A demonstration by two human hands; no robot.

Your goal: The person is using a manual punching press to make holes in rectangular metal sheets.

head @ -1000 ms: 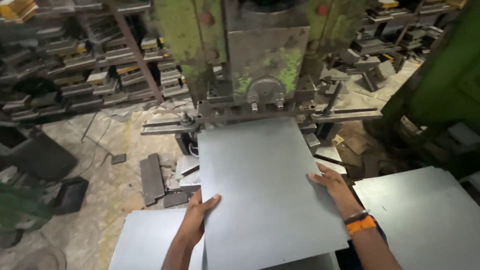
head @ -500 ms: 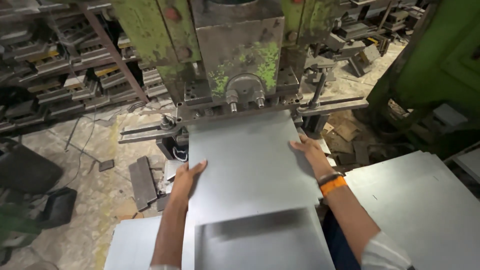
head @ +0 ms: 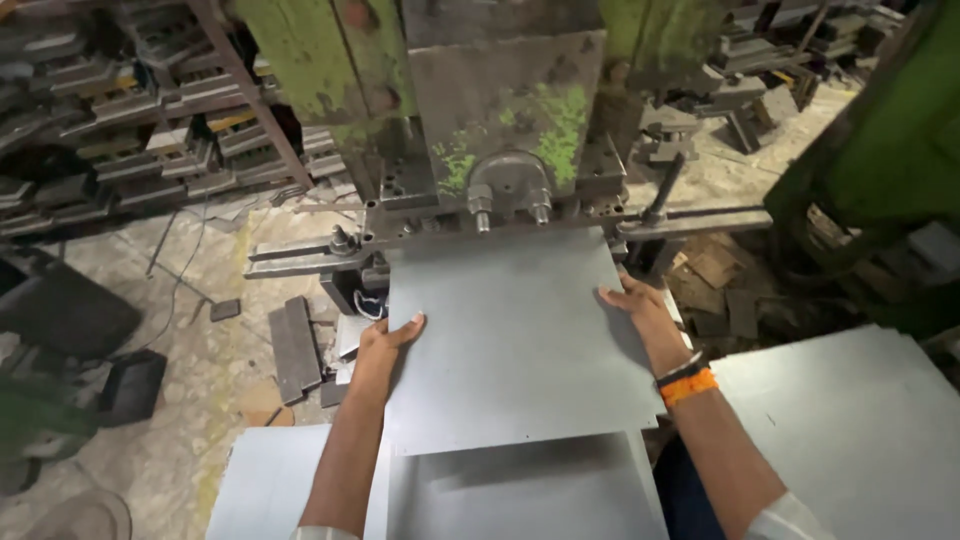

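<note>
A flat grey metal sheet lies in front of me with its far edge under the tool block of a green, paint-chipped press. My left hand grips the sheet's left edge, thumb on top. My right hand presses flat on the right edge, with an orange and a black band on its wrist. The sheet rests over a second grey sheet nearer to me.
A stack of grey sheets sits at my right, another sheet at my lower left. Racks of metal dies line the left wall. Loose metal blocks and scrap lie on the dusty floor. A green machine body stands at right.
Both hands have pushed the sheet forward, so its far edge now sits deeper under the press. My hands are further from me along the sheet's sides.
</note>
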